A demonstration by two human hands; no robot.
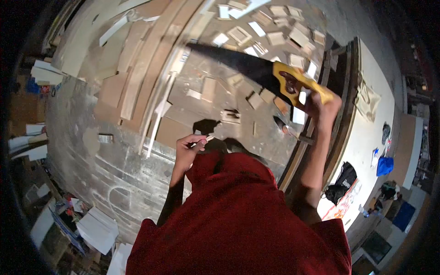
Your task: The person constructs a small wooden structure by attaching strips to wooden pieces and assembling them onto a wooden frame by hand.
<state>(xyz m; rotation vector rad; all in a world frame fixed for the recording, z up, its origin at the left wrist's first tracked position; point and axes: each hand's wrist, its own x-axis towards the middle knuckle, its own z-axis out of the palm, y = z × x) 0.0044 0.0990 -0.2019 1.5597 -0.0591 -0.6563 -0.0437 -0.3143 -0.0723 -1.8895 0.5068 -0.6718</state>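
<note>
My right hand (326, 107) is wrapped round the yellow and brown handle of a handsaw (250, 66). Its dark blade points up and left, the tip close to a long pale strip (160, 107) beside several long boards (153, 55). Low in the middle, in front of my red shirt, my left hand (190, 149) pinches a small light-coloured sliver (208, 139), seemingly wood. Below the saw, a hammer-like tool (306, 139) lies near the dark bench edge, its exact kind unclear.
Many wood offcuts (276, 38) and small frames (239, 35) lie scattered across the floor ahead. A roll of tape (106, 138) sits on the grey surface at left. On the right, a white tabletop (366, 133) carries a black bag (341, 183) and a blue item (385, 166).
</note>
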